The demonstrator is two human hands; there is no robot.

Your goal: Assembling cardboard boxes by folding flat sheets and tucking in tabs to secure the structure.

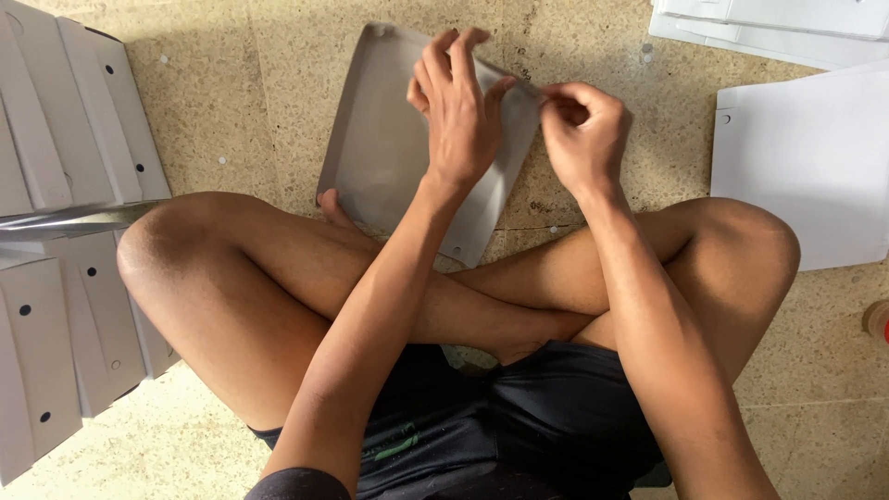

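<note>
A flat grey cardboard sheet (389, 148) with punched holes and folded edges lies on the speckled floor in front of my crossed legs. My left hand (458, 102) rests on the sheet's right part, fingers spread and bent over its far edge. My right hand (583, 134) pinches the sheet's right edge flap between thumb and fingers. The sheet's near corner is tucked behind my shin.
Stacks of folded white boxes with small holes (65, 231) stand on the left. Flat white sheets (815, 157) lie on the right, more piled at the top right (778, 23). A small reddish object (878, 319) sits at the right edge. My crossed legs fill the middle.
</note>
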